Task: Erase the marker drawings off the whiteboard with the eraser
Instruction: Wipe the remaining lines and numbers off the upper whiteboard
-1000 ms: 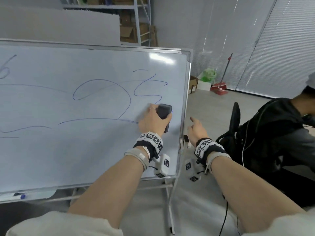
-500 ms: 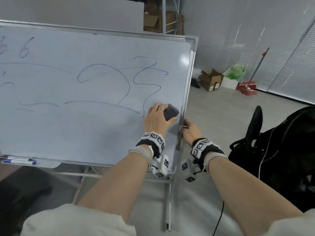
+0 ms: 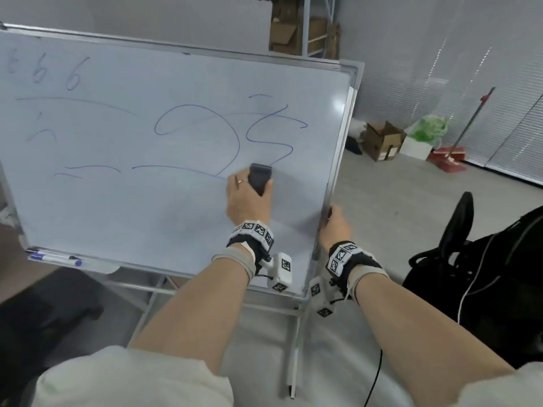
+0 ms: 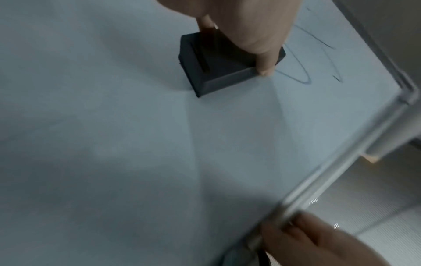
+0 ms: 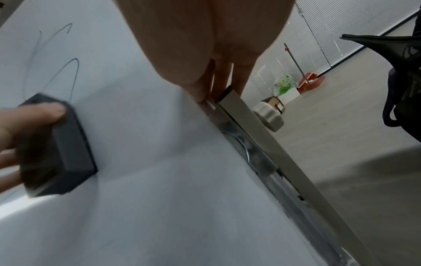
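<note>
Eraser (image 3: 259,178) moved up-left in left hand (image 3: 249,198), right hand (image 3: 333,223) gripping whiteboard (image 3: 335,177)

From the head we look forward and down over both forearms at the whiteboard (image 3: 147,186), taking in its whole right part, its frame (image 3: 338,160) and the room floor beyond. Our left wrist camera sits close under the left hand (image 4: 248,23), facing along the fingers across the board surface to the eraser (image 4: 218,68) and the board's corner. Our right wrist camera looks along the right hand (image 5: 205,45) up the frame edge, very near it. Both wrist views share the eraser, the scribbles (image 5: 70,72) and the frame; each also catches the other hand.
</note>
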